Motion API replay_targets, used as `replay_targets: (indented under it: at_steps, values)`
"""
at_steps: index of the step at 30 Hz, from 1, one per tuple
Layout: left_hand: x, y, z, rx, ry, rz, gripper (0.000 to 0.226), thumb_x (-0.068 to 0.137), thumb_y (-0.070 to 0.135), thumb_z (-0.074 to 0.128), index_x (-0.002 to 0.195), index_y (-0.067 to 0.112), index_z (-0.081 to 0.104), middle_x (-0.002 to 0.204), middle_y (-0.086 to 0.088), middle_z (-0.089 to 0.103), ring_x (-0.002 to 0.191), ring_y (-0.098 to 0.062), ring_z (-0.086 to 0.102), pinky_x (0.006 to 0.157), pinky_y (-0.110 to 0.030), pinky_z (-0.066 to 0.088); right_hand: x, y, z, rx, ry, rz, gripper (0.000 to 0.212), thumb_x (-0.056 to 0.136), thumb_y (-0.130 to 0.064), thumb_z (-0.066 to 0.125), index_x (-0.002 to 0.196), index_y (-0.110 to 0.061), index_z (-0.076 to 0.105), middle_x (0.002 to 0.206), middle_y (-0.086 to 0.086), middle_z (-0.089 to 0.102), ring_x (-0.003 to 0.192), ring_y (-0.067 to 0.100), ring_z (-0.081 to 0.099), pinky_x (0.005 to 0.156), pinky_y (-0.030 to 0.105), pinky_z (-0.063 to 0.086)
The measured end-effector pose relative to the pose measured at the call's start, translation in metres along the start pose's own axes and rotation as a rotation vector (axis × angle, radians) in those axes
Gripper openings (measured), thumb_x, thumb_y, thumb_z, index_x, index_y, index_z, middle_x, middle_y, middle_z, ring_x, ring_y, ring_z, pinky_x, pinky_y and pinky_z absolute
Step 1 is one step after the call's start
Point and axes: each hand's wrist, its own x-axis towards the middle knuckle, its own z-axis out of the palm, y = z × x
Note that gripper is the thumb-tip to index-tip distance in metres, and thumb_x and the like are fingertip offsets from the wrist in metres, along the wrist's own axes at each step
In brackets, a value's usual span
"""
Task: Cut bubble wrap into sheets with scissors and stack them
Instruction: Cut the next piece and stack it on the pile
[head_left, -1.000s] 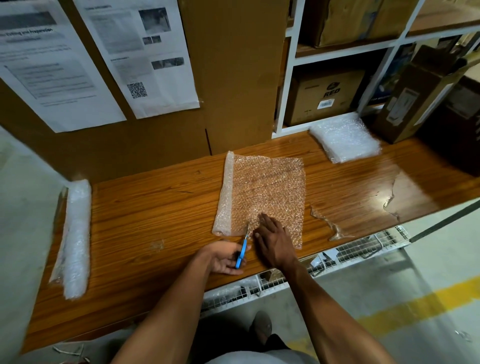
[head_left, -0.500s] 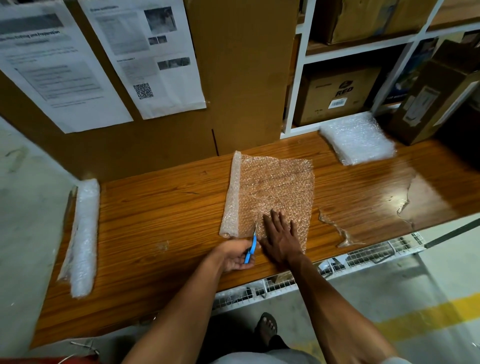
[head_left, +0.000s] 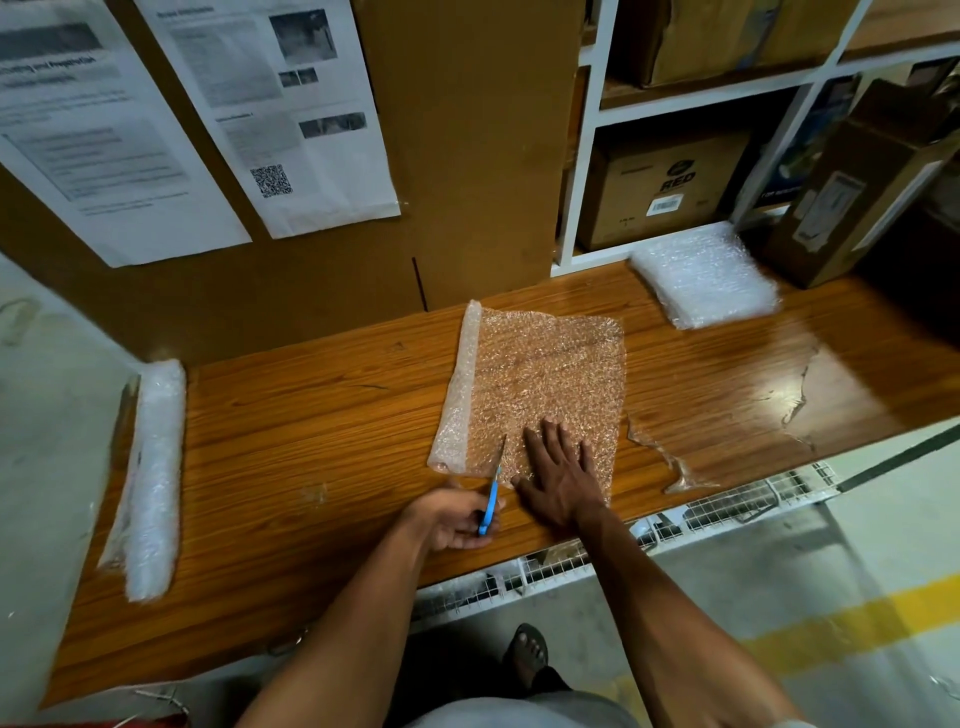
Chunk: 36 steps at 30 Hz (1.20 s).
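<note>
- Head view: I see the bubble wrap (head_left: 545, 384) lying flat on the wooden table (head_left: 311, 441), its left edge rolled up.
- My right hand (head_left: 563, 478) presses flat on the wrap's near edge, fingers straight and slightly spread.
- My left hand (head_left: 457, 519), just left of the wrap's near edge, curls round the blue scissors (head_left: 491, 499); the blades reach into that edge.
- A stack of sheets (head_left: 706, 273) sits beyond the wrap to its right, well apart.
- A roll (head_left: 150, 478) lies far to the wrap's left.
</note>
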Motion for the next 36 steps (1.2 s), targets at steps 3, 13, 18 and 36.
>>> replay_targets:
  at_steps: [3, 13, 18, 36]
  values:
    - [-0.004, 0.004, -0.003, 0.018, -0.036, -0.042, 0.021, 0.093, 0.02, 0.075, 0.109, 0.008, 0.07, 0.121, -0.012, 0.07, 0.111, -0.022, 0.068, 0.083, -0.044, 0.063, -0.002, 0.0, -0.001, 0.004, -0.003, -0.005, 0.088, 0.101, -0.073, 0.027, 0.163, -0.033, -0.021, 0.168, 0.005, -0.03, 0.156, 0.029, -0.027, 0.125, 0.059, -0.015]
    - [-0.004, 0.018, 0.004, 0.048, -0.028, -0.028, 0.048, 0.083, 0.042, 0.083, 0.114, 0.009, 0.067, 0.122, -0.011, 0.067, 0.11, -0.023, 0.066, 0.083, -0.043, 0.063, -0.003, 0.002, -0.002, 0.013, 0.0, -0.015, 0.09, 0.101, -0.07, 0.032, 0.164, -0.033, -0.02, 0.168, 0.006, -0.03, 0.156, 0.029, -0.028, 0.124, 0.059, -0.016]
    - [-0.004, 0.026, 0.015, 0.072, 0.027, 0.021, 0.039, 0.085, 0.036, 0.084, 0.106, 0.007, 0.069, 0.104, -0.01, 0.071, 0.087, -0.018, 0.07, 0.064, -0.028, 0.061, -0.006, 0.002, -0.004, 0.023, 0.006, -0.018, 0.09, 0.1, -0.076, 0.027, 0.164, -0.033, -0.019, 0.168, 0.005, -0.03, 0.156, 0.029, -0.029, 0.123, 0.058, -0.017]
    - [-0.004, 0.03, 0.017, 0.017, -0.031, -0.025, 0.014, 0.091, 0.021, 0.076, 0.097, 0.01, 0.069, 0.103, -0.008, 0.071, 0.1, -0.019, 0.067, 0.087, -0.036, 0.058, -0.005, 0.007, -0.011, 0.002, -0.008, -0.026, 0.097, 0.094, -0.078, 0.032, 0.163, -0.034, -0.02, 0.168, 0.007, -0.032, 0.155, 0.032, -0.028, 0.122, 0.062, -0.017]
